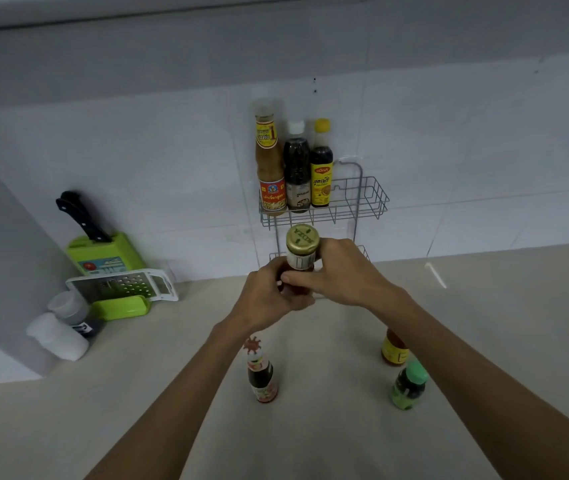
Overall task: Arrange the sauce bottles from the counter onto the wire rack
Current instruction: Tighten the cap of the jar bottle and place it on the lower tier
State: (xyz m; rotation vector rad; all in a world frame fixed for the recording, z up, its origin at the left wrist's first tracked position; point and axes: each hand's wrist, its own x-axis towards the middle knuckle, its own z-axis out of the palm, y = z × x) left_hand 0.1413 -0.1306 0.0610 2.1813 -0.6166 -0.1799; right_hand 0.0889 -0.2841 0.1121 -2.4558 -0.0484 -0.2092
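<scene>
Both hands grip one gold-capped bottle [302, 252] in the air just in front of the wire rack [362, 202]: the left hand [269, 292] is wrapped round its lower body and the right hand [342, 271] closes on its neck and shoulder, so little of the glass shows. Three bottles [293, 168] already stand at the left end of the upper tier, leaving its right part free; the lower tier is mostly hidden behind the hands. The likeliest trouble is the base catching the front rail as it goes in, tipping the bottle or knocking the neighbours. A narrow base could also settle between wires and lean. Three more bottles [262, 375] stand on the surface below the forearms, and a dropped elbow could knock one over.
</scene>
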